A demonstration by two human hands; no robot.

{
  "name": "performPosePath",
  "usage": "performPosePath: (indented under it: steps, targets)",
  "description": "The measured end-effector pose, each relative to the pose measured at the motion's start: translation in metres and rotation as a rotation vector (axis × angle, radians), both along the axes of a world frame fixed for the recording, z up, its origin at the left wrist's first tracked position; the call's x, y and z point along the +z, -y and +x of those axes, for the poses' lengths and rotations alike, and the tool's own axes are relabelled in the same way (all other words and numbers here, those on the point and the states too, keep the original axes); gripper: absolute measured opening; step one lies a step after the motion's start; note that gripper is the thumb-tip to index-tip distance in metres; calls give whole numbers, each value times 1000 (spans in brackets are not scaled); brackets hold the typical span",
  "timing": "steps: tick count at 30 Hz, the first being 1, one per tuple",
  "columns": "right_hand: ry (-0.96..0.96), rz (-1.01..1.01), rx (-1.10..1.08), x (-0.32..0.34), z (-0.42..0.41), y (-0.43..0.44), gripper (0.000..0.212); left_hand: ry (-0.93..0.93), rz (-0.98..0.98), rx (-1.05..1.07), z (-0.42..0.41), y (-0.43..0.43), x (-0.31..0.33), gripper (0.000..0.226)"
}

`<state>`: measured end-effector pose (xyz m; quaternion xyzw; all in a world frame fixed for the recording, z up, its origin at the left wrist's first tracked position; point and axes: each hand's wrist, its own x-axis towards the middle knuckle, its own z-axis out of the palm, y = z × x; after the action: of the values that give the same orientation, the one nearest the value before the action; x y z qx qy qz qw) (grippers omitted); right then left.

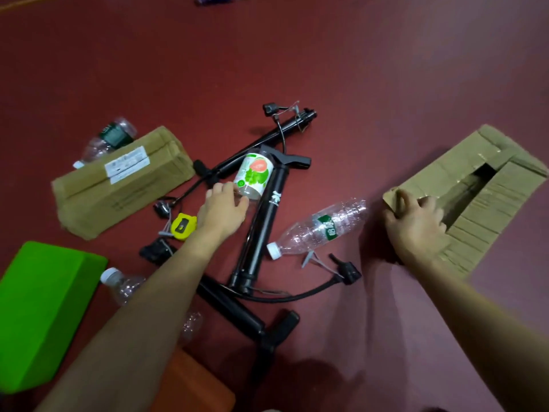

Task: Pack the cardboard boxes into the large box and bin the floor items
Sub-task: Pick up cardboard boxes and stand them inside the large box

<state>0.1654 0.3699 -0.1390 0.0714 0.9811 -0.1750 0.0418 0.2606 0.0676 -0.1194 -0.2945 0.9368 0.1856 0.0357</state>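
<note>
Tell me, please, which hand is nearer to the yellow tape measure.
The left. The left hand grips the fruit-label bottle just beside the tape measure; the right hand grips the cardboard box far to its right.

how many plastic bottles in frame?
4: dark-label bottle behind the labelled box; guava bottle in left hand; clear bottle mid-floor; capped bottle beside green block. Clear plastic by the left forearm may be a fifth.
</note>
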Motion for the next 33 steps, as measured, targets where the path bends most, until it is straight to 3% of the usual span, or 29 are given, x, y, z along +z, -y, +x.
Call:
performPosePath:
  steps: [5,8,14,23,27,30,33]
  targets:
    - [-17,-28,-66,0,-5,26,50,-20,-147,194,3,50,-5,53]
    - [-16,-56,-102,-5,-3,37,47,69,-197,248,-2,87,-10,63]
    - [-77,-21,-107,-17,2,52,47,150,-163,289,-21,147,-17,73]
    - [-57,-18,-132,-17,5,50,47,-8,-426,160,-16,144,-20,34]
    - [-77,-31,-130,-21,7,49,46,87,-236,107,-20,174,-4,88]
    - [-73,-35,-134,-18,7,50,46,305,-166,87,-34,188,15,83]
    - [-92,-34,-126,-18,9,51,46,343,-184,55,-41,202,23,95]
